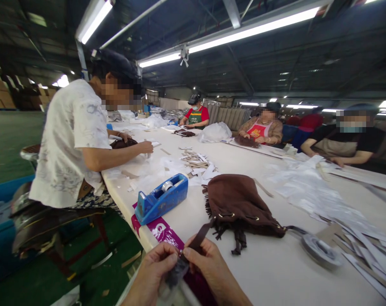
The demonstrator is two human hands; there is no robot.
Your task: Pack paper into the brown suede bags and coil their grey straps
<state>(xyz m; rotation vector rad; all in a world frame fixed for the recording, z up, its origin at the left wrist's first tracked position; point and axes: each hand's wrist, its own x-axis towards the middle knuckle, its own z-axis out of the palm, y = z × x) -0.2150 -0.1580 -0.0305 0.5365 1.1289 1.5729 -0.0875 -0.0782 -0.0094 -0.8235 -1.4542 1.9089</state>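
Near the table's front edge, my right hand point(208, 265) pinches a brown strap point(202, 236) that runs up to a dark brown drawstring bag point(236, 197). The bag lies on the table with its fringe to the left and metal eyelets along its mouth. My left hand point(159, 265) is closed in a pinch against the right fingertips, by a small shiny piece at the strap's lower end; what it grips is mostly hidden. Below the fingers hangs a blurred, greyish, see-through material point(175, 274).
A blue tape dispenser point(163, 197) stands on a purple printed sheet point(163, 229) at the table's left edge. Right of the bag are a tape roll point(320, 248) and paper strips point(365, 259). A co-worker point(72, 140) leans in at left; several others sit across the table.
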